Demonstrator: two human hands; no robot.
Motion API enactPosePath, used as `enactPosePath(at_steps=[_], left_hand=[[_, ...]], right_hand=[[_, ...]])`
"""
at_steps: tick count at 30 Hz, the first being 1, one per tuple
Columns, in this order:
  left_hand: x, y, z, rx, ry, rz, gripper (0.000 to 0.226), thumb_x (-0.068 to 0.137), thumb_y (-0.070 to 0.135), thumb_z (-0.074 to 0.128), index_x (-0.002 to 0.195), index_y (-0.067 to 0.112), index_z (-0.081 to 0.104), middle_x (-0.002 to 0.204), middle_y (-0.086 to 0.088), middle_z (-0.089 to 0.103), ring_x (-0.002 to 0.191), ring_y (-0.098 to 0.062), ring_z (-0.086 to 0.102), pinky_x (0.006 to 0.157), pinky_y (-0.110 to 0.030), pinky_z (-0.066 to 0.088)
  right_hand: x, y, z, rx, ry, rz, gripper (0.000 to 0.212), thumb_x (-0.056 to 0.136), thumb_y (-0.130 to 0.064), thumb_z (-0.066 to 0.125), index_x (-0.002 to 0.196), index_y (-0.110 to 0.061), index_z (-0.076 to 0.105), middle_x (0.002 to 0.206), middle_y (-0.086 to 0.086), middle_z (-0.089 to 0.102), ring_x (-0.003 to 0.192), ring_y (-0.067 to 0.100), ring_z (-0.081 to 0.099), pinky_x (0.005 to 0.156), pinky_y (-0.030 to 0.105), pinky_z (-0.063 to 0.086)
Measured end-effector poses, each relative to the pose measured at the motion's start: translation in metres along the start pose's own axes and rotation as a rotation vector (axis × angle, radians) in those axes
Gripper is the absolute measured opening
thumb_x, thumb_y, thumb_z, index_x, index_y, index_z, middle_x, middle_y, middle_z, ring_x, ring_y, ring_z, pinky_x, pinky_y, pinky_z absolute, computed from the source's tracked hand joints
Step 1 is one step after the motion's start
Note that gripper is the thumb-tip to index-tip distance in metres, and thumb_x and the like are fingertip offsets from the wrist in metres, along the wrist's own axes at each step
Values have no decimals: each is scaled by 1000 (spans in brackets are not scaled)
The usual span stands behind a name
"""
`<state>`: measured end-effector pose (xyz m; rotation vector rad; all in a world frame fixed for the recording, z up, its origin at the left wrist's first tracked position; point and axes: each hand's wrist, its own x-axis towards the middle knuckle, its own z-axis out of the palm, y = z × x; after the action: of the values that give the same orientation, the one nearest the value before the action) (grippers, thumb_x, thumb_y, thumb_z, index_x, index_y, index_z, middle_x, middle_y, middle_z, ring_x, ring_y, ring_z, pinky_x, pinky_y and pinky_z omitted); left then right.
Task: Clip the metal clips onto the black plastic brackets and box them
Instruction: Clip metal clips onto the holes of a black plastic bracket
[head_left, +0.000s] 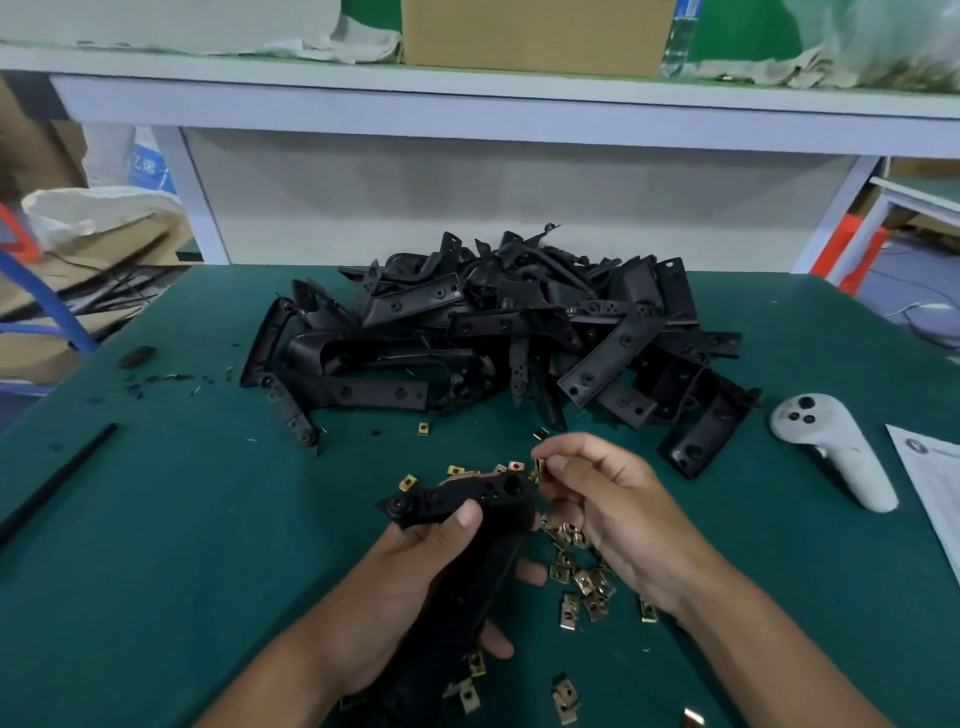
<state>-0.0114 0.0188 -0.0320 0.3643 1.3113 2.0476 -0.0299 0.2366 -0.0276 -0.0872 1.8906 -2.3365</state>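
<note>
While the green work mat (156, 545) carries everything within arm's reach, the largest thing on it is the heap of black plastic brackets (498, 332) at twelve o'clock, dumped loose so that the next piece can be pulled off its near edge. Above the heap, a shelf (467, 104) bears a cardboard box (535, 36), which may be where finished parts go, though nothing shows that for certain.

At three o'clock a white handheld controller (826, 447) lies beside a printed sheet (930, 483), both set well clear of the working patch. At nine o'clock lies a thin black strip (57, 478).

Near six o'clock the left hand (415, 571) has its fingers and thumb curled round one bracket (467, 519), with the holed end tilted up toward one o'clock so the mounting edge faces the other hand. The right hand (618, 509) pinches a single metal clip (542, 469) between thumb and forefinger, just beside that raised end; whether clip and bracket already touch cannot be told. The remaining fingers are loosely curled.

Below and between the hands, loose brass-coloured clips (582, 577) are scattered from five to six o'clock, close enough for a quick pick. Judging by this, the clip is about to be pushed onto the bracket, and boxing is not yet begun.
</note>
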Motion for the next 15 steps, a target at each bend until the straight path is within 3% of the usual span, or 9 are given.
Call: enactPosePath(at_steps=[3, 8, 12, 15], left_hand=[[2, -5, 2, 62, -83, 19, 38, 103, 41, 53, 131, 17, 59, 120, -26, 68, 84, -28, 76, 60, -34, 61], [2, -12, 3, 163, -100, 4, 27, 102, 33, 59, 124, 17, 63, 107, -22, 74, 88, -32, 76, 56, -32, 61], [0, -14, 4, 67, -145, -34, 25, 106, 34, 54, 125, 18, 58, 116, -30, 68, 93, -37, 74, 60, -35, 62], [-2, -17, 4, 29, -154, -94, 23, 105, 41, 54, 122, 26, 56, 113, -29, 70, 92, -36, 74, 65, -37, 62]], right_hand=[[-2, -3, -1, -11, -1, -6, 21, 94, -7, 62, 98, -18, 80, 84, 1, 70, 80, 12, 67, 67, 22, 56], [-6, -9, 0, -7, -13, 2, 27, 95, -1, 60, 94, -18, 81, 80, 0, 69, 77, 8, 66, 64, 20, 55], [-8, -11, 1, -3, -71, 41, 12, 82, -15, 72, 91, -19, 78, 81, -1, 68, 75, 9, 65, 64, 20, 54], [-10, -13, 2, -26, -116, 74, 12, 81, -18, 73, 92, -20, 77, 81, -3, 67, 75, 8, 63, 65, 18, 53]])
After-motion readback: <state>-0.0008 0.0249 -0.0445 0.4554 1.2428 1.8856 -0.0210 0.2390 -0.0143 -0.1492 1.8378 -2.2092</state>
